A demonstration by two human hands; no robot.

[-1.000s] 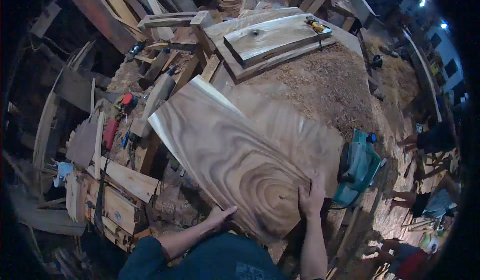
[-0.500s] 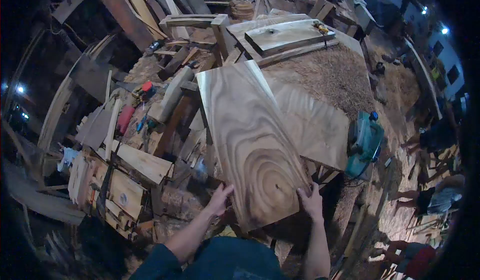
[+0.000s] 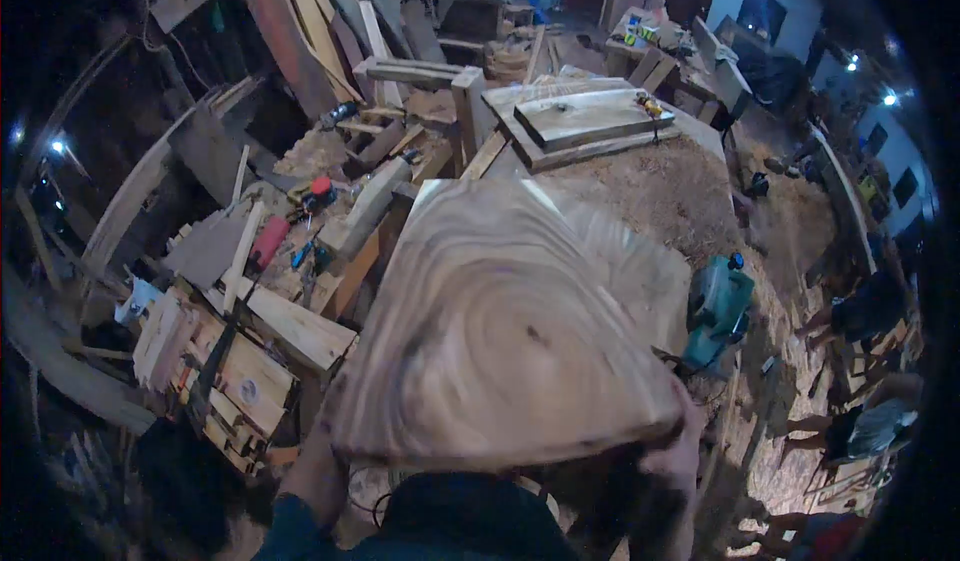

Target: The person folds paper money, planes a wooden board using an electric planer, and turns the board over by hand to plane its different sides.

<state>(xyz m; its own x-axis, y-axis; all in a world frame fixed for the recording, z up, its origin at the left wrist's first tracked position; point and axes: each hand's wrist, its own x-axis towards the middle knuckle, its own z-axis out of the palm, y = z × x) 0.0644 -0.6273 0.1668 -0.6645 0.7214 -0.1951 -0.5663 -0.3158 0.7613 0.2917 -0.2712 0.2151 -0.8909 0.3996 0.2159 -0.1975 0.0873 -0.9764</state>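
Note:
A wide wooden board (image 3: 500, 331) with swirling grain and a dark knot fills the middle of the head view, its near end raised close to my body. My left hand (image 3: 328, 439) is at the board's near left corner, mostly hidden by it. On the opposite corner, my right hand (image 3: 682, 429) grips the right edge, blurred by motion. Behind the board lies another pale wooden slab (image 3: 635, 261), partly covered. A green power tool (image 3: 718, 311) stands at that slab's right side.
Wood shavings (image 3: 660, 196) cover the bench beyond, near a thick slab (image 3: 590, 119). On the left are a red cylindrical object (image 3: 270, 243), a red-topped tool (image 3: 320, 191) and stacked offcuts (image 3: 245, 386). Other people (image 3: 865, 426) are at the far right.
The board's near end has come up toward me, so it looks larger, and both hands have risen with it. The camera view has tilted upward, showing more of the room's back.

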